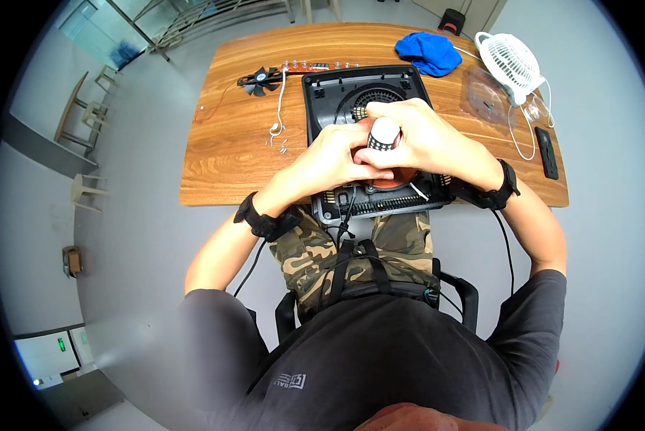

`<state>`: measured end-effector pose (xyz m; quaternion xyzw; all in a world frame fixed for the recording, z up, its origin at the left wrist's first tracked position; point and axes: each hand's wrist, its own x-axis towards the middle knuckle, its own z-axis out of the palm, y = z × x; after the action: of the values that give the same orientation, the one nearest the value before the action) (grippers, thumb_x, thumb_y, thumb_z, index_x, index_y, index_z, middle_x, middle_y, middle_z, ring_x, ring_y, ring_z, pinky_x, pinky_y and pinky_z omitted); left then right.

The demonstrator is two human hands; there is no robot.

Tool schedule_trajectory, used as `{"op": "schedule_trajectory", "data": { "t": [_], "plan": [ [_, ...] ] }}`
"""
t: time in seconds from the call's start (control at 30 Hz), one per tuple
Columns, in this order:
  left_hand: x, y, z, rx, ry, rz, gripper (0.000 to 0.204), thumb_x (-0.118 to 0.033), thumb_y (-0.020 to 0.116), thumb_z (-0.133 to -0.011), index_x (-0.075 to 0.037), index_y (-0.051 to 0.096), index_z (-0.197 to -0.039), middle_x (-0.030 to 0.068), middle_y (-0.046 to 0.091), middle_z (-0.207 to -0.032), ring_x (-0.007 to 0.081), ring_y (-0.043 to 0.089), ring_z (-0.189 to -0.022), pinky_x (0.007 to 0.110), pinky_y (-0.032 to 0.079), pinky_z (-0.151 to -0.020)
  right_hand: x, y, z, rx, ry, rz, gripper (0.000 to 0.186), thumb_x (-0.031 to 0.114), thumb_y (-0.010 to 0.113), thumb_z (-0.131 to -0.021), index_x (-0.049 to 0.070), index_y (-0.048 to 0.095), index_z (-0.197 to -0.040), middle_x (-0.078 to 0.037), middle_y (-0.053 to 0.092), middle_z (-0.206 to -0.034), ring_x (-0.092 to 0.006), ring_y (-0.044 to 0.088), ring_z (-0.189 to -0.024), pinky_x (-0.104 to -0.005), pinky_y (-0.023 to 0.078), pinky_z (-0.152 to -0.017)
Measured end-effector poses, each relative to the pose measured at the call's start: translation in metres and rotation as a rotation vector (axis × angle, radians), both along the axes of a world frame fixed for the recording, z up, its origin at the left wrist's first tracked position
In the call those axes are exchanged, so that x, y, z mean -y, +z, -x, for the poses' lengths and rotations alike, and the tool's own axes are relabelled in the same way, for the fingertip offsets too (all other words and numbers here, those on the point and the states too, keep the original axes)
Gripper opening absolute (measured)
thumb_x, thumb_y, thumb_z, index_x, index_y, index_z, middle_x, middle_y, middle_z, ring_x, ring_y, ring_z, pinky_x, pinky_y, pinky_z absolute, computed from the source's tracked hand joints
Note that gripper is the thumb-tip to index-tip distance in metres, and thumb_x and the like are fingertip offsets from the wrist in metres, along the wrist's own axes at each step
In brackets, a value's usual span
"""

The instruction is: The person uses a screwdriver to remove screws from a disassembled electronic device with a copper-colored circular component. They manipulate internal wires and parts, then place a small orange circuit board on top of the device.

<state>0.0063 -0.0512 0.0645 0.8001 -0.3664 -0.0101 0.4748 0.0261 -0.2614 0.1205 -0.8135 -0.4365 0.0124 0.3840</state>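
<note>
Both hands are closed together over an opened black appliance housing (365, 208) on the table's near edge. My right hand (416, 133) grips a short cylinder (384, 131) with a white top and a dark, white-dotted band. My left hand (329, 158) has its fingers curled at the cylinder's left side; what its fingertips hold is hidden. Beneath my hands, a round red-orange part (394, 179) sits in the housing, mostly covered by them. A short white wire (419, 191) lies over the housing's front right. A dark cable (347, 223) hangs at the front.
The wooden table (229, 172) holds a small black fan (258, 80), an orange circuit strip (308, 67), white cables, small loose pieces, a blue cloth (426, 54), a white fan (509, 65), a clear tray (484, 97) and a black strip (546, 151). Stools stand at the left.
</note>
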Motion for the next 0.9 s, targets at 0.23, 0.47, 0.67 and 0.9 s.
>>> {"op": "schedule_trajectory", "data": {
  "t": [0.23,0.47,0.67,0.9],
  "plan": [
    [-0.006,0.008,-0.006,0.092,-0.020,-0.229,0.036,-0.030,0.090,-0.082,0.001,0.073,-0.085,0.0095,0.063,-0.072,0.0212,0.060,-0.062,0.035,0.048,-0.059,0.027,0.038,-0.013,0.034,0.248,0.201,0.045,0.030,0.080,-0.092,0.003,0.066,-0.125,-0.014,0.068,-0.113,-0.0298,0.069,-0.100,-0.0384,0.056,-0.083],
    [-0.003,0.019,-0.008,-0.075,-0.082,-0.156,0.035,-0.026,0.090,-0.082,0.002,0.071,-0.088,0.0058,0.060,-0.069,0.0139,0.058,-0.063,0.032,0.048,-0.060,0.030,0.036,-0.017,-0.011,0.274,0.101,0.038,0.033,0.079,-0.092,0.003,0.070,-0.115,-0.012,0.066,-0.097,-0.0267,0.065,-0.087,-0.0370,0.053,-0.076],
    [0.000,0.017,-0.007,-0.127,-0.010,-0.073,0.041,-0.026,0.096,-0.076,0.000,0.075,-0.099,0.0008,0.070,-0.081,0.0077,0.059,-0.074,0.028,0.048,-0.066,0.023,0.030,-0.020,0.048,0.280,0.088,0.039,0.033,0.083,-0.089,0.002,0.063,-0.101,-0.012,0.060,-0.090,-0.0269,0.060,-0.081,-0.0386,0.048,-0.071],
    [0.002,0.006,-0.016,-0.289,-0.049,0.009,0.032,-0.020,0.093,-0.079,-0.001,0.068,-0.084,0.0020,0.067,-0.073,0.0070,0.058,-0.069,0.028,0.048,-0.062,0.028,0.039,-0.017,-0.040,0.339,0.091,0.041,0.022,0.079,-0.091,0.003,0.069,-0.126,-0.014,0.067,-0.107,-0.0328,0.069,-0.100,-0.0400,0.055,-0.090]
  ]
}}
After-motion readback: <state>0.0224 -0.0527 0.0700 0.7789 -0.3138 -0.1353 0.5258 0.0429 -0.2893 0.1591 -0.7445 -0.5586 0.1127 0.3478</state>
